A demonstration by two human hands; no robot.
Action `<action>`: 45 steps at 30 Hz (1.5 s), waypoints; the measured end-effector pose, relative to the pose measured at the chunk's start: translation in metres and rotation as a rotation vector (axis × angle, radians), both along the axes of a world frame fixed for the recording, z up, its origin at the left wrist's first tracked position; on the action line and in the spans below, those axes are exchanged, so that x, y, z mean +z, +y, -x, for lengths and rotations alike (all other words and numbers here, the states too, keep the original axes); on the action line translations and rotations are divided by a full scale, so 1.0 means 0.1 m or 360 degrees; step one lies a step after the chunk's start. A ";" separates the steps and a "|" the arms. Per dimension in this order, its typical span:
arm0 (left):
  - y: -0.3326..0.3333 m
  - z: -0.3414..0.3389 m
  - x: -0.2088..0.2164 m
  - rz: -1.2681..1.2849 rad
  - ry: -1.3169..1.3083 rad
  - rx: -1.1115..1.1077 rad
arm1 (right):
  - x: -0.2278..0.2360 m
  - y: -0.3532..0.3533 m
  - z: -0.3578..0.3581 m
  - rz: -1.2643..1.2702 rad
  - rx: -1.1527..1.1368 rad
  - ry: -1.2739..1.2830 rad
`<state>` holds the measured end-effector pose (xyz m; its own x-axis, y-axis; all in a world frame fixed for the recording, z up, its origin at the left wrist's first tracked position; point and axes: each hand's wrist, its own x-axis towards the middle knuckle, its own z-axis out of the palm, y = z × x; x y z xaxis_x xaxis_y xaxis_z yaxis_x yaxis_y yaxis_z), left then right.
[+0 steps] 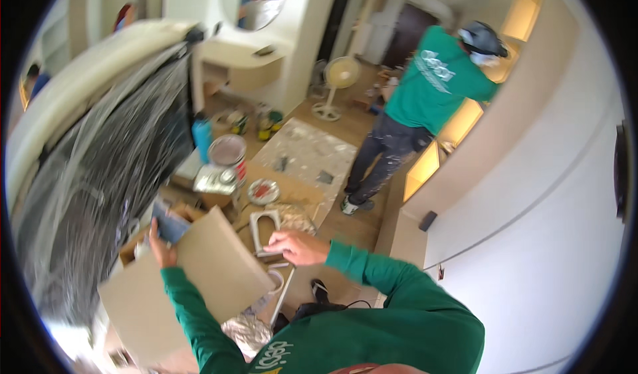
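Observation:
My left hand point(164, 249) has its fingers along the lower left edge of a flat blue-grey piece point(174, 225), in a grip. It is beside a large beige board point(216, 267) and above an open cardboard box point(127, 251). The blue-grey piece is too blurred to name more exactly. Farther right, my right hand point(299, 247) is closed, its fingertips at the lower end of a white U-shaped frame point(255, 225). Whether it pinches the frame or something small is hidden. A plate with red bits point(263, 191) lies just beyond the frame.
Beyond the box stand a metal can point(216, 180), a paint bucket point(228, 150) and a blue bottle point(201, 136). Plastic-wrapped furniture point(113, 168) fills the left. A co-worker in green point(428, 88) stands at lit shelves. A fan point(339, 75) stands behind; crumpled foil point(247, 333) lies near me.

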<state>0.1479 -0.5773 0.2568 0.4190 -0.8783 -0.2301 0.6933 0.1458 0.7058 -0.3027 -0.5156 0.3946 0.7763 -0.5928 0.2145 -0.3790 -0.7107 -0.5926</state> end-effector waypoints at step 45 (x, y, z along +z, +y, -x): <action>2.67 6.07 0.69 -0.0441 0.0147 -0.1104 | -1.80 2.52 4.12 0.0521 -0.0534 -0.0348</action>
